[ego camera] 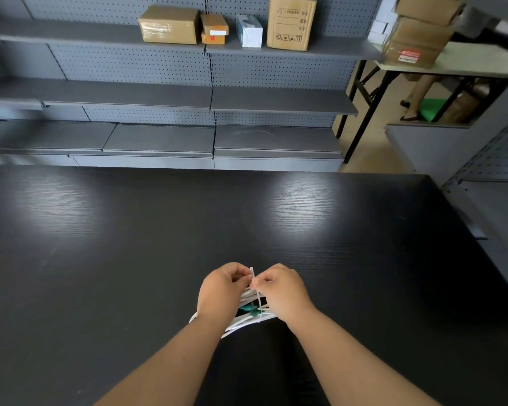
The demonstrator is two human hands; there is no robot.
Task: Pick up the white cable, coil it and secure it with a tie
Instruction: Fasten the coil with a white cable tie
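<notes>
The white cable (248, 320) is bundled in several loops between my two hands, just above the black table (159, 244). A green piece (250, 309) shows among the loops. A thin white tie (258, 300) runs around the bundle, and its end (251, 270) sticks up between my fingertips. My left hand (222, 291) grips the left side of the coil and pinches at the tie. My right hand (282, 291) pinches the tie from the right. Part of the coil is hidden under both hands.
Grey pegboard shelves (211, 98) stand beyond the table, with cardboard boxes (169, 24) on the top shelf. A folding table (452, 65) with stacked boxes is at the back right, a person's legs (417, 95) behind it.
</notes>
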